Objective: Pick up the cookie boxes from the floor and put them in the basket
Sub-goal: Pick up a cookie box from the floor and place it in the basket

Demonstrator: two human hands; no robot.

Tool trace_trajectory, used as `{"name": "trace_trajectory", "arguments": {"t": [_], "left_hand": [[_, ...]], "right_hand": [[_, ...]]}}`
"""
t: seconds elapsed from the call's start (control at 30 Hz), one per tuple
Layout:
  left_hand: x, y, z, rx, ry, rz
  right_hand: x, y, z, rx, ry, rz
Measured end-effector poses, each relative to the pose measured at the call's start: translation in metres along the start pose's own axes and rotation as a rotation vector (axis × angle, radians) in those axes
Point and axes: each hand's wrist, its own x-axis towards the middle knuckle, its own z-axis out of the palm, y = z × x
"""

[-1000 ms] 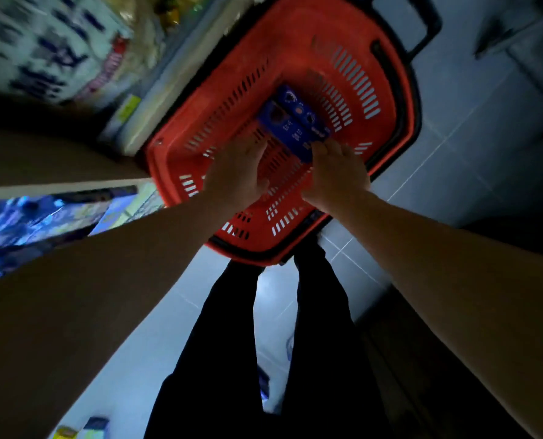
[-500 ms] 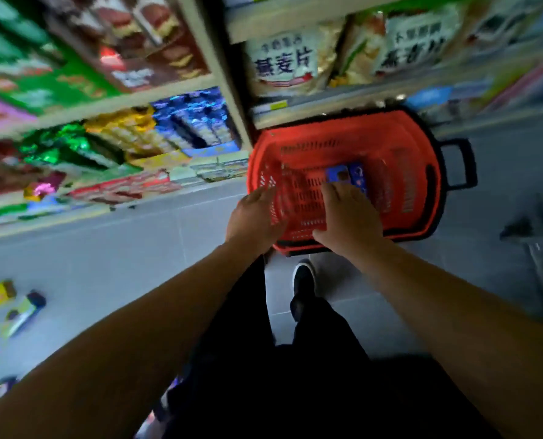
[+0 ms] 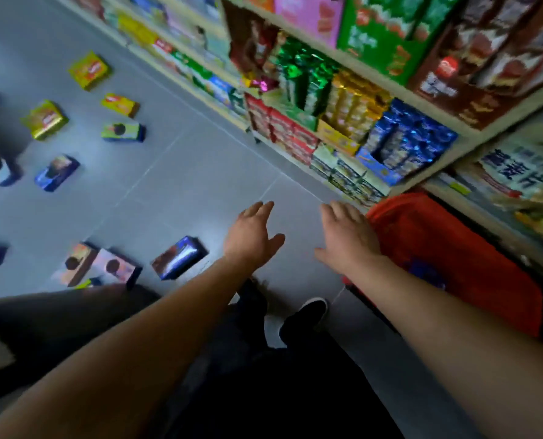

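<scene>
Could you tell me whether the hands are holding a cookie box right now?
No, both are empty. The left hand and right hand hang spread over bare floor, beside the basket.

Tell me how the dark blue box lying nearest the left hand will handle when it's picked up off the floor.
The dark blue box looks like a stiff rectangular carton, so it should hold its shape. It lies flat on the tile floor, so rolling or tipping seems unlikely. Its glossy face catches light, so it may be slightly slippery; probably light for its size.
</scene>
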Motion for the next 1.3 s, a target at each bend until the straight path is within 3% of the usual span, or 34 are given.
{"name": "trace_trajectory", "arguments": {"t": [0.37,0.6,0.93,1.3], "left_hand": [[-0.048,-0.201,-0.045,-0.283,0.169,-0.467],[-0.079,-0.284,-0.053,-0.38,0.27,-0.703],[-0.067,-0.35,-0.035,-0.505,0.344,-1.003],[0.024,-0.429,0.017,-0.654,0.321,-1.21]], "right_hand": [[0.105,-0.209,-0.008,-0.221,-0.141,-0.408],[0.147,-0.312,0.012,-0.348,-0.23,-0.614],[0.229,-0.394,0.062,-0.481,-0.38,-0.825],[0.373,-0.43,0.169,-0.529,-0.579,-0.827]]}}
